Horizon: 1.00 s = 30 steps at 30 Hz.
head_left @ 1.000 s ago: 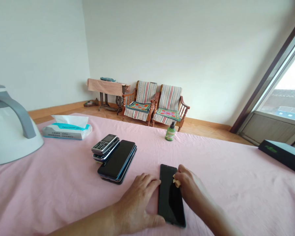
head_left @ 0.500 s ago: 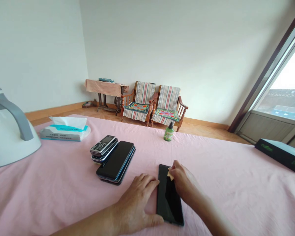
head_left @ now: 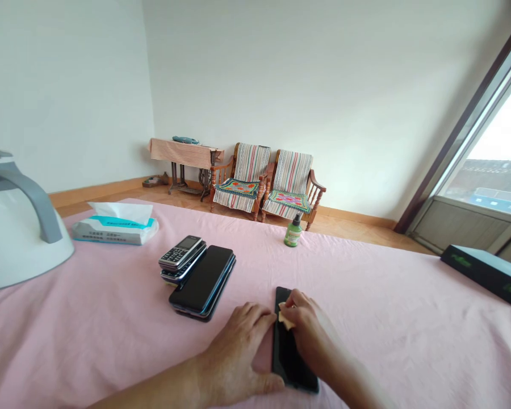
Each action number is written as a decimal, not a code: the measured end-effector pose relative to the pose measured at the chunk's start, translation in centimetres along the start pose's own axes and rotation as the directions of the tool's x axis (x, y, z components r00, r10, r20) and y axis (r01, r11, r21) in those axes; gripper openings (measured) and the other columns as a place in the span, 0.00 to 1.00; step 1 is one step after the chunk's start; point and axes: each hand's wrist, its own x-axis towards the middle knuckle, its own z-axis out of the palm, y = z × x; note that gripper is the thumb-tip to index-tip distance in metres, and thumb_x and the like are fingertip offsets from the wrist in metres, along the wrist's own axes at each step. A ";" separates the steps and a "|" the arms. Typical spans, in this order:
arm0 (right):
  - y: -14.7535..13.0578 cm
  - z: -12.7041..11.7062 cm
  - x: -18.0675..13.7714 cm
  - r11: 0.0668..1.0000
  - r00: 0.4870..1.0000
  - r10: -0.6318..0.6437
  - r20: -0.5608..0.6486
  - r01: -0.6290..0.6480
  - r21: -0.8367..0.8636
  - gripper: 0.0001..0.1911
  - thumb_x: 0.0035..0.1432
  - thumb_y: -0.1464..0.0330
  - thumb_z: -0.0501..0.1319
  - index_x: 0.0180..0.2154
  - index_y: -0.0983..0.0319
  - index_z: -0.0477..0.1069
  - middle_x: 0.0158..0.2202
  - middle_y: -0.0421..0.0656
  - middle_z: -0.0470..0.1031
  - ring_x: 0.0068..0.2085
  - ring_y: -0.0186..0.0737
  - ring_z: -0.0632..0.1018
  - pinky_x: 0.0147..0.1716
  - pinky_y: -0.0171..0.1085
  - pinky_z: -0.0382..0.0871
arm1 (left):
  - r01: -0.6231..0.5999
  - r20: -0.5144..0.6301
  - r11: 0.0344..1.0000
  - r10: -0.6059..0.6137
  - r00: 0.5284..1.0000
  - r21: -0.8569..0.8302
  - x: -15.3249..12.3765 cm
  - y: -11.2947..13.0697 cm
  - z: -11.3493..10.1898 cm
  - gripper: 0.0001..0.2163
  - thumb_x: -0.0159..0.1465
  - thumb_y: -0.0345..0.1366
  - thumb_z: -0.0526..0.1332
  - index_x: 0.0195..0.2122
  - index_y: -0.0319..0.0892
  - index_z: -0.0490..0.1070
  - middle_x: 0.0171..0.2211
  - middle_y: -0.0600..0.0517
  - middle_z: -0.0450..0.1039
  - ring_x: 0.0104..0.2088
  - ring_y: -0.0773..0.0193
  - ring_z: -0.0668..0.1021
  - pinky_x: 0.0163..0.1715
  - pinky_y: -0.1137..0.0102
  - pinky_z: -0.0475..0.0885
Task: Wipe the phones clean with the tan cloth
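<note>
A black smartphone (head_left: 286, 351) lies flat on the pink tablecloth, screen up, directly in front of me. My left hand (head_left: 242, 346) rests along its left side, thumb and forefinger spread apart, the fingertip at the long edge and the thumb by the lower left corner. Pinched in my right hand (head_left: 309, 324) is a small beige cloth (head_left: 285, 318), pressed to the upper part of the screen. That hand and its forearm hide the phone's right edge. Left of my hands, a stack of smartphones (head_left: 204, 278) sits against a stack of keypad phones (head_left: 182, 253).
A green spray bottle (head_left: 293, 232) stands toward the table's far edge. On the left are a tissue pack (head_left: 114, 227) and a white kettle (head_left: 21, 227) with a grey handle. A black box (head_left: 485, 272) lies at the right. Two wooden chairs (head_left: 269, 182) stand beyond the table.
My right hand has slid the beige cloth to the left and slightly toward me across the phone's screen. My left hand has stayed against the phone's edge.
</note>
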 end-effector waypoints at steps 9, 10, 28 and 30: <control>0.1 0.1 1.1 0.994 0.999 -0.037 -0.012 0.038 0.105 0.14 0.57 0.80 0.53 0.28 0.61 0.73 0.34 0.42 0.68 0.37 0.36 0.70 0.35 0.32 0.59 | 0.015 0.022 1.000 -0.015 1.000 0.001 0.0 0.3 -0.3 0.38 0.50 0.59 0.65 0.56 0.40 0.64 0.51 0.42 0.66 0.50 0.46 0.67 0.52 0.53 0.62; 0.0 0.1 1.1 0.991 0.999 -0.050 -0.006 0.051 0.125 0.14 0.57 0.80 0.53 0.28 0.61 0.74 0.33 0.42 0.68 0.37 0.35 0.70 0.35 0.31 0.59 | 0.013 0.021 1.000 -0.013 1.000 0.001 0.0 0.3 -0.3 0.38 0.50 0.59 0.65 0.56 0.41 0.64 0.51 0.42 0.66 0.50 0.46 0.67 0.52 0.52 0.62; -2.6 -1.5 -2.4 0.968 0.994 -0.109 0.029 0.100 0.229 0.14 0.58 0.82 0.53 0.33 0.62 0.72 0.36 0.44 0.69 0.39 0.39 0.69 0.37 0.35 0.64 | 0.012 -0.055 0.998 -0.015 0.998 -0.055 -0.1 0.1 0.3 0.37 0.43 0.40 0.73 0.54 0.46 0.60 0.52 0.47 0.66 0.50 0.50 0.68 0.54 0.56 0.61; -3.1 -1.5 -3.1 0.965 0.990 -0.134 0.036 0.122 0.231 0.13 0.58 0.82 0.54 0.34 0.62 0.72 0.36 0.44 0.69 0.39 0.40 0.70 0.37 0.35 0.65 | 0.017 -0.035 0.999 -0.019 0.999 -0.036 -0.1 0.1 0.3 0.37 0.43 0.40 0.73 0.54 0.45 0.60 0.51 0.47 0.66 0.50 0.50 0.68 0.54 0.56 0.62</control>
